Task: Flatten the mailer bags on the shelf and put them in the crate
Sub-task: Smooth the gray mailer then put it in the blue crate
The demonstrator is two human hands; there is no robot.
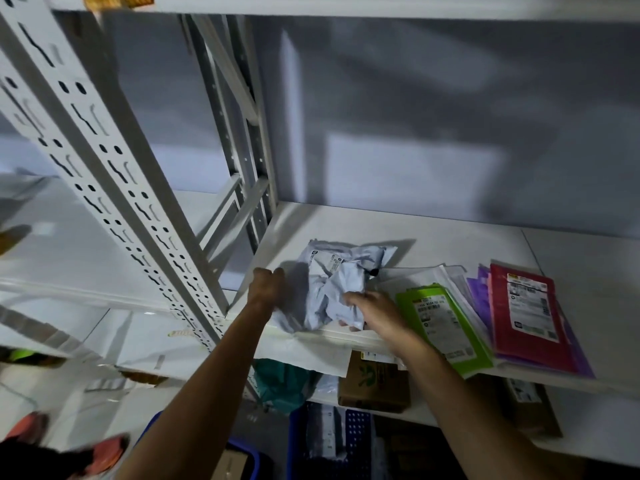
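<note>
Crumpled grey mailer bag (332, 285) on shelf (450, 244), between both hands. Left hand (268, 285) fingers curl round its left edge; right hand (375, 311) fingers, nearly straight, press its right side.

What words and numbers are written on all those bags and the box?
Nothing reads clearly.
Grey mailer: labels too blurred.
Green mailer: label with barcode and digits, too blurred.
Red mailer: label too small.
Box: green logo, words unreadable.
</note>
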